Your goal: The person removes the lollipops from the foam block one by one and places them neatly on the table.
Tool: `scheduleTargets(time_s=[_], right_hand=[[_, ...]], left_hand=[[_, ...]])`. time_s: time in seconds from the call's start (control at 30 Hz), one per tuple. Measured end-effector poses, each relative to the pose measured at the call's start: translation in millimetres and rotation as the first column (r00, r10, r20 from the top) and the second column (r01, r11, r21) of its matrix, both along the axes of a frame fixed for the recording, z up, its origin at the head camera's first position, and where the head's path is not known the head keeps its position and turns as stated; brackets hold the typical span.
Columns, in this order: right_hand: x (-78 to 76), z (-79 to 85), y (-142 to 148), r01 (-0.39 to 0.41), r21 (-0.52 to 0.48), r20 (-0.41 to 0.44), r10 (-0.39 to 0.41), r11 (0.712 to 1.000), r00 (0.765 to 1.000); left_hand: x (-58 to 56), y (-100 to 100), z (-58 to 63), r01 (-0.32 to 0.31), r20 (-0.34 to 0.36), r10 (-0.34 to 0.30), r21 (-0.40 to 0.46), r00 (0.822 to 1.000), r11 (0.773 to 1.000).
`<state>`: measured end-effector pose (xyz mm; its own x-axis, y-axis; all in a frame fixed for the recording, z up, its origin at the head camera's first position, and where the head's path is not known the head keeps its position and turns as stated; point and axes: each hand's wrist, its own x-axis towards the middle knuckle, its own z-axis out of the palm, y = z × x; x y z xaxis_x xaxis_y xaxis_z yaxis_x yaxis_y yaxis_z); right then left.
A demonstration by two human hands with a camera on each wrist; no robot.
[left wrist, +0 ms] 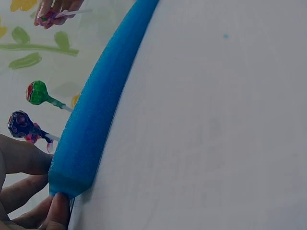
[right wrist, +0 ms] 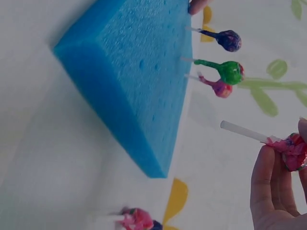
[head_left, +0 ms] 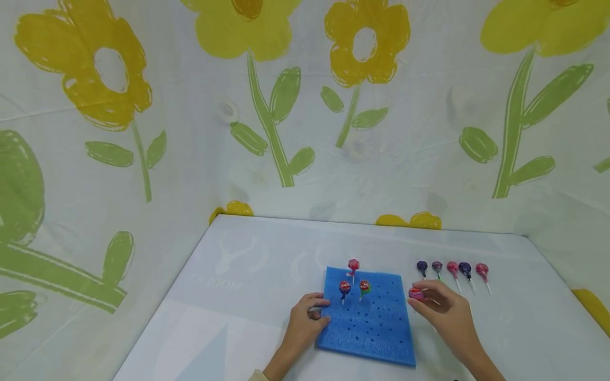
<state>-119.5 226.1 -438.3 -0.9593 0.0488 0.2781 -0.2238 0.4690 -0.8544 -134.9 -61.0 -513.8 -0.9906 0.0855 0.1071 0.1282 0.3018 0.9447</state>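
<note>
My right hand (head_left: 445,312) pinches a pink and red lollipop (head_left: 416,293) by its wrapped head, right of the blue foam board (head_left: 381,349). Its white stick points toward the board in the right wrist view. At the board's left edge, my left hand (head_left: 305,320) grips the foam with thumb and fingers. Small holes dot the board's upper face. Three lollipops stand in it toward the far side: a pink one (head_left: 353,264), a dark blue and red one (head_left: 344,287) and a green and red one (head_left: 364,287).
Several more lollipops lie in a row on the white table (head_left: 214,307), right of the board; a purple one (head_left: 465,270) and a pink one (head_left: 482,269) are among them. A flower-printed curtain (head_left: 190,159) encloses the table at the back and sides.
</note>
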Motion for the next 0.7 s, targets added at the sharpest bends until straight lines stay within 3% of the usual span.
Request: scheduleTargets(time_s=[0.37,0.7], right_hand=[[-1.4,-4.1,20.3,0.051,0.003,0.01,-0.051,0.999,0.999],[-5.1,-7.7,39.6,0.103,0.07,0.042,-0.106,0.992,0.993]], left_hand=[[2.1,-0.6,2.2,0.002,-0.018,-0.002,0.019,1.0,1.0],[2.2,-0.1,0.9,0.002,-0.029,-0.001,0.031,1.0,1.0]])
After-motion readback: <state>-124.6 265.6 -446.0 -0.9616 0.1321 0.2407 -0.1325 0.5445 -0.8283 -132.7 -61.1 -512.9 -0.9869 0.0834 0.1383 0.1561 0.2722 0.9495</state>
